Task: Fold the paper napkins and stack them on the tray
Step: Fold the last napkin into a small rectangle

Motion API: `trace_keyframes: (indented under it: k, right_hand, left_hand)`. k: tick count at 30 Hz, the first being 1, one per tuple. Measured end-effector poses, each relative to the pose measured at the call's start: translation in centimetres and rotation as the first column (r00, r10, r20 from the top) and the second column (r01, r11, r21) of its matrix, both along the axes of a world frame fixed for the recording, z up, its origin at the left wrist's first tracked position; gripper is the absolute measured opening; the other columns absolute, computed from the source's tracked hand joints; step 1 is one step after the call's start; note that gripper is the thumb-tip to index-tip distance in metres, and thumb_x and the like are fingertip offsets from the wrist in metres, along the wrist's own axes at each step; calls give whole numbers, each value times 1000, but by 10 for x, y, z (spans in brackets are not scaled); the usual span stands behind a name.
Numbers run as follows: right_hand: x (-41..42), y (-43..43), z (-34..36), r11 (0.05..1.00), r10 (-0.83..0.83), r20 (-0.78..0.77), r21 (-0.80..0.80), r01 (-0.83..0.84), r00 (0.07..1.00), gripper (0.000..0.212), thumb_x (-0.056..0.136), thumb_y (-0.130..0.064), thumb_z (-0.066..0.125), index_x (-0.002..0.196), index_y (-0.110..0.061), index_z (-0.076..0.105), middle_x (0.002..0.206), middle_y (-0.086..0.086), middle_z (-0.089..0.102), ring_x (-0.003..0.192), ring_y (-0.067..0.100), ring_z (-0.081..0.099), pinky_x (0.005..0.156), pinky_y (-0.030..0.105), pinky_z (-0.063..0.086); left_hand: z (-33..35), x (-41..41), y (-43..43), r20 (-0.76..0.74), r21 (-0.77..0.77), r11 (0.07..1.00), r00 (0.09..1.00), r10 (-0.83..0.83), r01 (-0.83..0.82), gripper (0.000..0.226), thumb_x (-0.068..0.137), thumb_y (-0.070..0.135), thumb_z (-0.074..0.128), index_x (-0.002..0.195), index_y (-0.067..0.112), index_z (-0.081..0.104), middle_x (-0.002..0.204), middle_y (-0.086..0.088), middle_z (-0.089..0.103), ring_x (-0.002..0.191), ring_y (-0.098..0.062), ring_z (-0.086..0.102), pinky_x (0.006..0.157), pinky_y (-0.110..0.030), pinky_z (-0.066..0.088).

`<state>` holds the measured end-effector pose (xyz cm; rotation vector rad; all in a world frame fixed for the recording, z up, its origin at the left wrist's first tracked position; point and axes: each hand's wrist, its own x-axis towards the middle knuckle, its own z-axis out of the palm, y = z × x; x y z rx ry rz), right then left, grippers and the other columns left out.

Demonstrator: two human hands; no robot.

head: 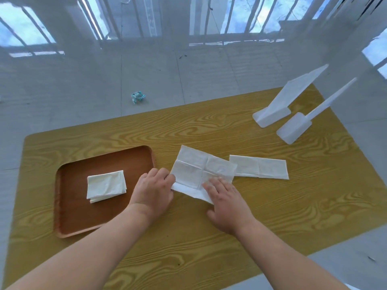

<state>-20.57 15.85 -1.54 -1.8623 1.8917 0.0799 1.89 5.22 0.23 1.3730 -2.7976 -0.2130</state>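
A brown tray (75, 222) lies on the left of the wooden table, with a small stack of folded white napkins (106, 186) in its middle. Just right of the tray an unfolded, creased white napkin (196, 164) lies flat. My left hand (152, 190) pinches its left edge. My right hand (226, 204) rests flat on its near right corner, fingers spread. A second napkin (259, 167), folded into a long strip, lies to the right, its left end tucked under the open one.
Two white plastic stands (272, 117) (293, 130) sit at the table's far right corner. A crumpled blue-green wrapper (137, 96) lies on the grey floor beyond the table (188, 258). The table's far edge runs diagonally.
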Motion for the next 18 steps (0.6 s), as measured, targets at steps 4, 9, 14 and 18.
trace_keyframes:
  k: [4, 9, 14, 18]
  right_hand:
    - [9, 13, -7, 1000, 9, -27, 19, -8, 1000, 98, 83, -78, 34, 162, -31, -2, 172, 6, -8, 157, 27, -13, 128, 47, -1]
    - [24, 18, -14, 998, -33, -39, 48, 35, 999, 106, 80, -86, 31, 161, -32, -14, 168, 8, -24, 152, 27, -31, 127, 51, -5]
    - [29, 24, -12, 999, -42, -61, -9, 41, 997, 101, 87, -80, 27, 162, -24, -10, 171, 10, -16, 155, 28, -23, 127, 53, -4]
    - [21, 30, -10, 994, -96, -32, -47, 95, 995, 89, 92, -73, 29, 162, -23, 8, 172, 9, 5, 158, 30, 0, 127, 47, 0]
  left_hand:
    - [3, -6, -3, -129, 458, 763, 815, 565, -457, 47, 87, 49, 61, 128, 33, 45, 105, 10, 56, 86, -14, 59, 67, -34, 46]
    - [3, -28, -3, -8, 937, 101, 270, 963, -333, 70, 74, 69, 63, 128, 26, 50, 109, 1, 69, 98, -22, 70, 86, -50, 61]
    - [-6, -34, -2, -94, 843, 259, 345, 934, -472, 51, 82, 40, 77, 127, 27, 57, 116, 1, 67, 97, -18, 65, 83, -39, 56]
    - [9, -37, -5, -288, 608, 611, 577, 764, -506, 33, 87, 26, 63, 117, 36, 57, 82, 8, 67, 70, -13, 64, 58, -32, 48]
